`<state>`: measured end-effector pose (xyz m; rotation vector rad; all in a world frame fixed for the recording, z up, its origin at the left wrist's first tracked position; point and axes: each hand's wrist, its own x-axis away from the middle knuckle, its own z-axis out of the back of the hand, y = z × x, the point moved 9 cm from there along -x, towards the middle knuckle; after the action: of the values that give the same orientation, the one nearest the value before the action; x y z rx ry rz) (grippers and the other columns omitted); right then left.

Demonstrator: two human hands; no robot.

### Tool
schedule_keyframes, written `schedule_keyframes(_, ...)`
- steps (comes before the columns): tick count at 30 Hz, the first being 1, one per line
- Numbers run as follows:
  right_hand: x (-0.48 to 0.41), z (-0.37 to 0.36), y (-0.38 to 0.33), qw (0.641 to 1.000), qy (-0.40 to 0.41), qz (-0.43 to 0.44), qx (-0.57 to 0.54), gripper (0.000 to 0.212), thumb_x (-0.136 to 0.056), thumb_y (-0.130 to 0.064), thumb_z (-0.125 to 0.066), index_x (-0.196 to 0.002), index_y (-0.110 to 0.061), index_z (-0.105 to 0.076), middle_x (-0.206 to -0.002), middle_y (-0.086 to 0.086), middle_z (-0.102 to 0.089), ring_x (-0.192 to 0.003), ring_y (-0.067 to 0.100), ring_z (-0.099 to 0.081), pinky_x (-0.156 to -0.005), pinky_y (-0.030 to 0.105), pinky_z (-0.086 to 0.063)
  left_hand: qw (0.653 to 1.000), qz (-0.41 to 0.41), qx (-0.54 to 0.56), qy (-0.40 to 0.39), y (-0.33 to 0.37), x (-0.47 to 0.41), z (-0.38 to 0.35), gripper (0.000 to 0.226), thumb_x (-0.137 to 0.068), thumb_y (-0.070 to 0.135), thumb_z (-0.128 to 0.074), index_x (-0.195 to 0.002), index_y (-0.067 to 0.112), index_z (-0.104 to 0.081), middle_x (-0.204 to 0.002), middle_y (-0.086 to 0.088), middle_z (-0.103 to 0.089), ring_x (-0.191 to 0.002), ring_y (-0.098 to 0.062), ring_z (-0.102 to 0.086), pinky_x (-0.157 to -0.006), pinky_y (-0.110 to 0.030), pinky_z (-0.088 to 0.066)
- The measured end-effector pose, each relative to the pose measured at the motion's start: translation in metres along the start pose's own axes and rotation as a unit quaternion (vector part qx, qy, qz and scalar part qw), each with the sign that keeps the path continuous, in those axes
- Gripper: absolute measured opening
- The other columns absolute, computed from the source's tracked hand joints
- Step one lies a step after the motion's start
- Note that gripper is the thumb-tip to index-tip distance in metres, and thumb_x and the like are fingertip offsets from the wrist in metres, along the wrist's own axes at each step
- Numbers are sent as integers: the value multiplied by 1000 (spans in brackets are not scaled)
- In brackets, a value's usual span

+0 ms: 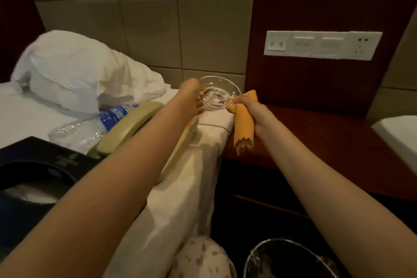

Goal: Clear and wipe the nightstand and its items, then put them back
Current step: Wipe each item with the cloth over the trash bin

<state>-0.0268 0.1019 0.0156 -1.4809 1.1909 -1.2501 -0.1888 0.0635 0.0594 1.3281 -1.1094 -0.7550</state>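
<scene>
While the left hand (190, 98) curled its fingers round the glass ashtray (220, 93) at twelve o'clock, the right hand (250, 111) gripped the orange cloth (243, 130) against its four o'clock rim.

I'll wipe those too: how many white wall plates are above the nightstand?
4, in one row on the dark wood panel: the leftmost plate, second plate, third plate and rightmost plate. None looks hidden.

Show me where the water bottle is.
In the head view, the water bottle lies on the white bed at left, between the pillow and the beige phone.
</scene>
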Motion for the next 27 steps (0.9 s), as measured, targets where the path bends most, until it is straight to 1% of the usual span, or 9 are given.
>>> schedule_keyframes(5,-29,-61,-31,997,-61,13,41,67,-75,-23,-74,-131,-4,-42,-108,13,-61,-69,17,-60,-37,17,-46,999,-28,-28,32,36,-43,46,31,-97,0,-29,-71,7,-44,-66,-5,-40,-55,-12,-40,-40,-20,-46)
schedule_keyframes(7,-46,-84,-35,995,-81,2,53,73,-71,-27,-77,-132,-7,-42,-113,11,-62,-77,20,-64,-47,24,-53,998,-26,-23,48,42,-57,62,31,-97,-5,-27,-71,4,-41,-67,-8,-39,-55,-13,-39,-34,-16,-47)
schedule_keyframes(10,-65,-112,-44,992,-96,9,75,79,-68,-32,-78,-134,-9,-42,-118,14,-61,-94,27,-64,-77,40,-56,995,-24,-34,86,49,-79,86,28,-95,-9,-31,-71,2,-39,-76,-12,-45,-56,-15,-50,-44,-15,-50)
schedule_keyframes(15,-89,-126,-57,985,-57,60,151,44,-85,-30,-61,-121,-12,-44,-114,11,-55,-96,26,-55,-82,38,-48,977,-23,-148,152,56,-116,113,29,-97,-4,-34,-69,1,-38,-73,-13,-52,-48,-18,-53,-39,-17,-49)
schedule_keyframes(17,-102,-129,-60,971,-27,103,213,39,-85,-32,-59,-116,-10,-49,-115,11,-57,-103,29,-56,-92,42,-48,963,-21,-203,176,52,-130,120,23,-97,-3,-34,-75,-4,-41,-73,-15,-54,-31,-19,-54,-34,-20,-46)
schedule_keyframes(19,-110,-139,-56,957,-36,114,266,43,-87,-32,-58,-120,-8,-48,-116,11,-56,-107,31,-55,-96,44,-46,955,-10,-230,186,45,-142,124,15,-95,-6,-32,-98,-7,-47,-73,-21,-54,-19,-17,-47,-37,-25,-49)
schedule_keyframes(22,-120,-156,-48,935,-62,117,329,45,-87,-32,-59,-123,-8,-47,-119,13,-54,-110,31,-54,-96,43,-46,947,2,-269,178,36,-159,126,29,-95,-7,-34,-121,-13,-43,-107,-30,-61,-18,-19,-46,-42,-29,-51)
schedule_keyframes(25,-124,-169,-44,925,-75,122,352,43,-86,-33,-59,-120,-10,-47,-114,10,-54,-105,29,-54,-91,40,-47,932,57,-313,172,23,-173,132,25,-96,-4,-35,-118,-13,-43,-105,-27,-65,-20,-20,-49,-66,-33,-53)
schedule_keyframes(27,-124,-176,-43,918,-81,125,367,42,-86,-33,-58,-120,-10,-48,-106,8,-52,-100,27,-54,-87,38,-47,917,95,-360,144,13,-173,133,16,-98,1,-35,-91,-9,-45,-83,-18,-62,-33,-19,-52,-67,-28,-50)
